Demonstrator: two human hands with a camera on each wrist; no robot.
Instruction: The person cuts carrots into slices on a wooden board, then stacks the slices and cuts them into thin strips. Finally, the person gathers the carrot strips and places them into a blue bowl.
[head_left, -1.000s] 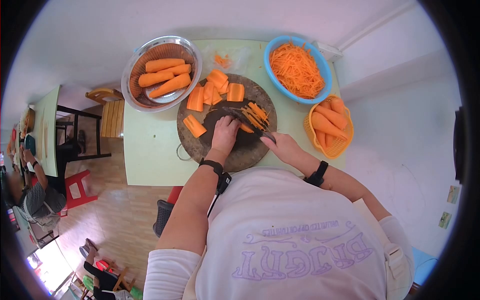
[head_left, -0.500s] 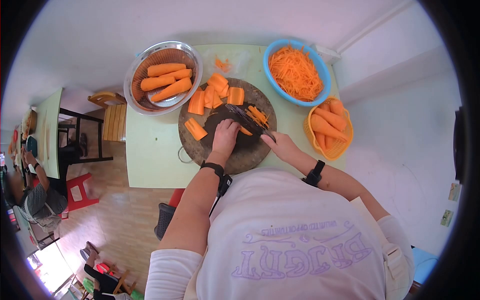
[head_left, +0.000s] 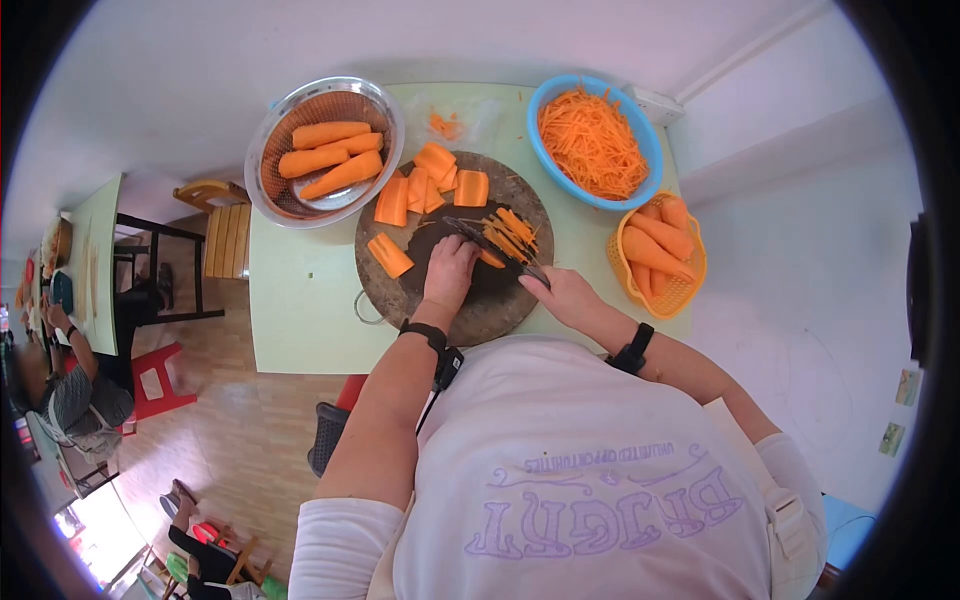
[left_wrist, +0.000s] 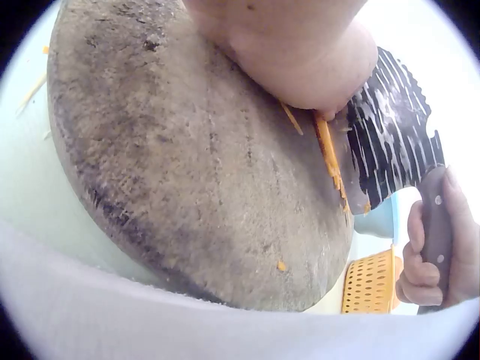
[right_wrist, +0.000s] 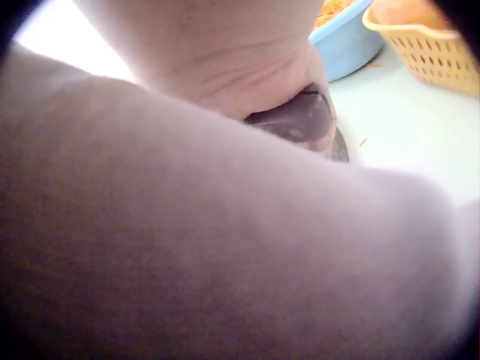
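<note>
A round wooden chopping board (head_left: 518, 190) lies on the table. On it, my left hand (head_left: 452, 272) holds down a carrot slice (left_wrist: 328, 154) with bent fingers, fingertips right beside the blade; the hand covers most of the slice. My right hand (head_left: 568, 298) grips the dark handle of a broad kitchen knife (left_wrist: 390, 127) with a striped black-and-silver blade. Cut carrot strips (head_left: 515, 230) lie on the blade's far side. Several wide carrot slices (head_left: 391, 202) rest toward the board's back left, and one single piece (head_left: 389, 256) lies left of my left hand.
A metal basin (head_left: 258, 195) of whole peeled carrots stands back left. At the back right is a blue basin (head_left: 654, 165) full of shredded carrot, with a yellow basket (head_left: 690, 285) of carrots before it. A plastic bag (head_left: 480, 118) with scraps lies behind the board.
The knife has shifted slightly, its blade swinging a little closer to the left hand than half a second ago. Both hands stay at nearly the same place over the board.
</note>
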